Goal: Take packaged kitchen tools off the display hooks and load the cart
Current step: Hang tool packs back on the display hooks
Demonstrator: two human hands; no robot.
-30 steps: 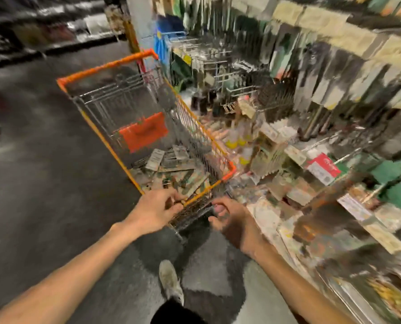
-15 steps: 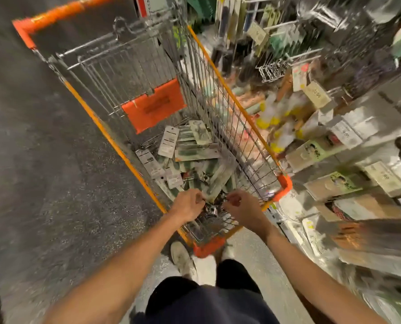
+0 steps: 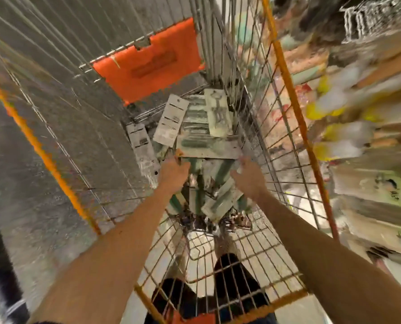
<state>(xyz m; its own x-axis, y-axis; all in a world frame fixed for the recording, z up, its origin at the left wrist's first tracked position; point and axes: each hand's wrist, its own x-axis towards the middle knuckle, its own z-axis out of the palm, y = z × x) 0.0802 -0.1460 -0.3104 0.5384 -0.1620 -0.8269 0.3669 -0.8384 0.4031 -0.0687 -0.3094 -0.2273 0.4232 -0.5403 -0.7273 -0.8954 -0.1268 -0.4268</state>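
Note:
I look straight down into a wire cart [image 3: 288,90] with orange rims. On its floor lies a pile of several packaged kitchen tools [image 3: 196,122], flat cards in white and green. Both my arms reach deep into the basket. My left hand [image 3: 173,174] has curled fingers on the left end of a long flat package [image 3: 209,149] on top of the pile. My right hand [image 3: 248,179] is spread, with its fingertips at that package's right end. Motion blur hides the finer finger detail.
An orange plastic flap [image 3: 148,60] hangs on the cart's far wall. Blurred display shelves [image 3: 367,188] with packaged goods and yellow items [image 3: 321,111] run along the right. Grey floor [image 3: 19,183] lies to the left. My legs show through the near mesh.
My view has tipped down and closer over the cart. Both hands have moved from the near rim down into the basket, onto the pile of packages.

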